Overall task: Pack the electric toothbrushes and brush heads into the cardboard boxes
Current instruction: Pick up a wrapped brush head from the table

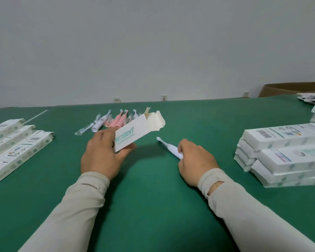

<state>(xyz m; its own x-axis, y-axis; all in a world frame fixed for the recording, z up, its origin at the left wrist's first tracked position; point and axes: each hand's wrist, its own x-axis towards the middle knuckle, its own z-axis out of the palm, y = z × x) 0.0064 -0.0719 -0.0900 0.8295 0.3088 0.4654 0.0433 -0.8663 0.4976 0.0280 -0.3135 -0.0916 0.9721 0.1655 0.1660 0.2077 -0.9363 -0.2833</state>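
White carton: we are holding the open box [135, 135] in our left hand [102, 157], fingers [125, 151] grasping its closed near end, its open mouth with raised flaps pointing up and away to the right, lifted off the green table [153, 179].
Toothbrush: we are gripping 1 white toothbrush [168, 146] in our right hand [196, 160], fingers curled round its handle, brush head pointing up-left toward the carton; it is lying low, near or on the table, we cannot tell which.
Step in hand: we are judging this as lining up the brush for insertion.
Doing it well: we are wanting the mouth turned toward the right hand, flaps kept splayed clear, and the brush brought in line with the carton's long axis before sliding.
Risk: we are expecting a folded flap or a tilted brush to catch on the rim.
Supply: we are seeing pink and white toothbrushes and wrapped brush heads [113, 120] heaped beyond the carton.
Flat cartons: we are seeing empty boxes [16, 146] lying at far left.
Stack: we are seeing closed boxes [284, 157] piled at right.
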